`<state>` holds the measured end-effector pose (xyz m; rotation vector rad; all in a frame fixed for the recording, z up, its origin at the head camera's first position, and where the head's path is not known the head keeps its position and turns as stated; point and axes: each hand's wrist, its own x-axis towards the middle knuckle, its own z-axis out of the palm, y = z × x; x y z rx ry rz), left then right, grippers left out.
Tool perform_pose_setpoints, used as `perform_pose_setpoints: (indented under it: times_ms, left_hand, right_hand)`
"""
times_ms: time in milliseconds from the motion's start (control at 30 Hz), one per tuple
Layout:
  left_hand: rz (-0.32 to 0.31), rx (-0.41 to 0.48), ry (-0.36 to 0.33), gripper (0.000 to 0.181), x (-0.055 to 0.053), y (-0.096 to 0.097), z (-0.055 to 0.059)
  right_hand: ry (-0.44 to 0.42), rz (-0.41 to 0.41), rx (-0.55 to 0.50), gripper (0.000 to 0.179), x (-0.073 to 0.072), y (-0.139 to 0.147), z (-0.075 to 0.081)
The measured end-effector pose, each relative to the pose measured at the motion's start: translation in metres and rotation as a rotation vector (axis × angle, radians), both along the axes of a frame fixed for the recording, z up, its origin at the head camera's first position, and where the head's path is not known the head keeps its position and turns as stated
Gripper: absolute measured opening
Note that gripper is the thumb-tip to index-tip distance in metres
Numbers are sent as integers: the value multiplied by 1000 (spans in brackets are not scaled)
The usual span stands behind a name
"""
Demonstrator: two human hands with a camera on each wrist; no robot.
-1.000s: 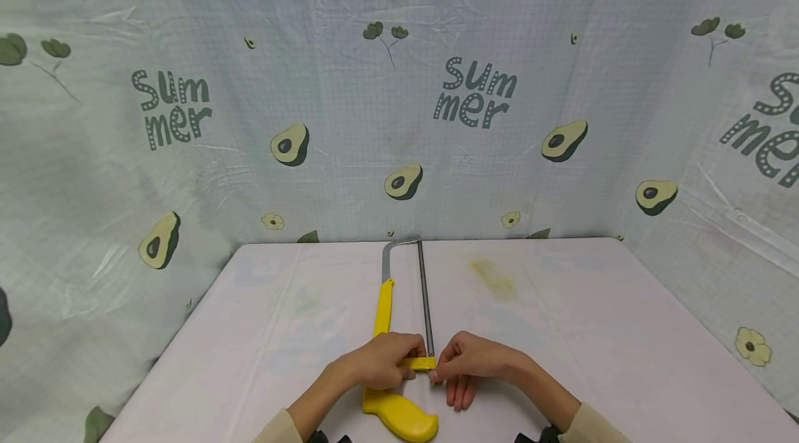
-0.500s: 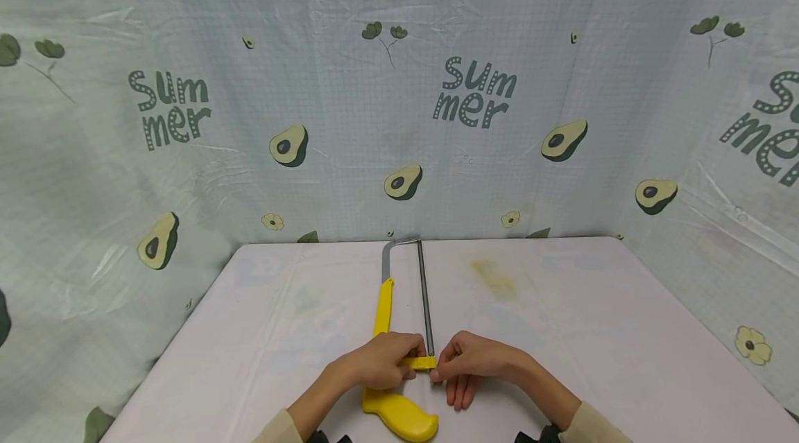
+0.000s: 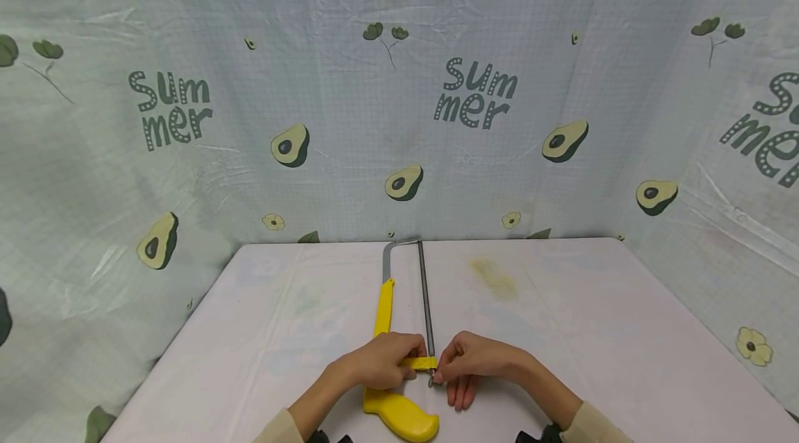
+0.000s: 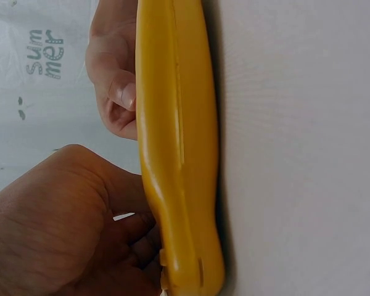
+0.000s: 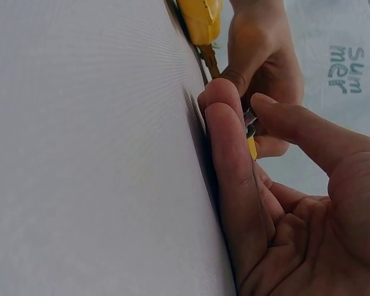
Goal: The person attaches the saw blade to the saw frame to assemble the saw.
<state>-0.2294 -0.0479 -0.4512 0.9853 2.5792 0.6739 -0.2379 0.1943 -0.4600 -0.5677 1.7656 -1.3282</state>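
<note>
A hacksaw with a yellow handle and grey front frame lies on the table, its blade on the right side. My left hand grips its yellow frame above the handle, by the short yellow crosspiece. At the near end of the blade, my right hand pinches the small metal wing nut between thumb and index finger; the right wrist view shows a metal bit at the thumb tip. The other right fingers rest near the tabletop. In the left wrist view the yellow handle hides part of both hands.
The pale table carries a faint yellow stain right of the blade. A cloth printed with avocados and lettering hangs behind the table and along its sides.
The right thumb and fingertips have shifted slightly at the wing nut, and more of the nut now shows. The left hand and the hacksaw frame stay in place.
</note>
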Motion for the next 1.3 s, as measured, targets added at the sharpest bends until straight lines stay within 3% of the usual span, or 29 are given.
perform_pose_setpoints:
  times_ms: [467,1300]
  left_hand:
    - [25,-3,-32,19,1,1,-1]
    - [18,-12,-12,20,1,1,1]
  right_hand:
    - [-11,16,-19,22,-2,1,-4]
    - [-6,18,-27,19,-2,2,-3]
